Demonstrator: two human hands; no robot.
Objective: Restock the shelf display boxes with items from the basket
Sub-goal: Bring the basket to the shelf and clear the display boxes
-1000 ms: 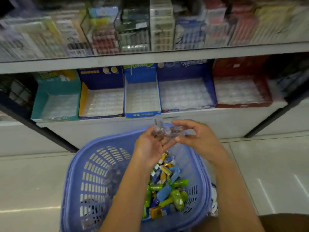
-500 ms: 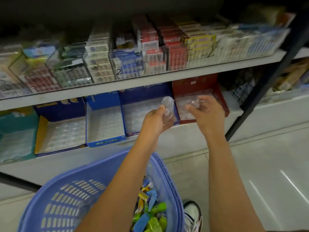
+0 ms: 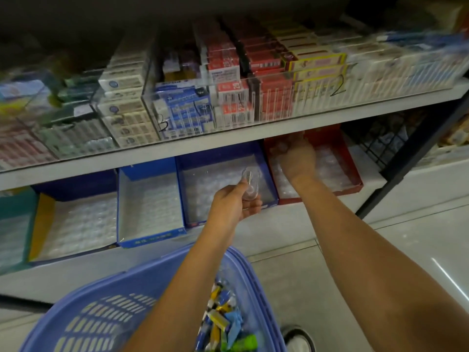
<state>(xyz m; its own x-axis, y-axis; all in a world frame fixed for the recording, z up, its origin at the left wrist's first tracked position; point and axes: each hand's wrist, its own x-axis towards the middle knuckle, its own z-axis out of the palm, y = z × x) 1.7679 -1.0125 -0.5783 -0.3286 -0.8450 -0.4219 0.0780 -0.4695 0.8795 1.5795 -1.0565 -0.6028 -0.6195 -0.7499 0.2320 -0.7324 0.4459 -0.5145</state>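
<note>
My left hand [image 3: 234, 205] holds a clear plastic capsule [image 3: 250, 184] upright in front of the dark blue display box [image 3: 269, 191] on the lower shelf. My right hand [image 3: 295, 158] reaches into the red display box [image 3: 351, 174], fingers curled around another clear capsule [image 3: 279, 148] near the box's back left corner. The blue plastic basket [image 3: 106, 313] sits below my arms, with several small colourful wrapped items [image 3: 223, 323] heaped at its right side. The display boxes hold clear moulded trays with empty pockets.
More display boxes stand to the left: a light blue one [image 3: 149, 235], a yellow-sided one [image 3: 43, 224] and a teal one [image 3: 10, 219]. The upper shelf [image 3: 228, 138] carries packed clear bins of cartons. A black shelf post [image 3: 411, 158] slants at right. A shoe [image 3: 299, 339] shows on the floor.
Both hands rose from above the basket to the shelf. My right hand went forward into the red box, and the view moved closer to the shelf and to the right.
</note>
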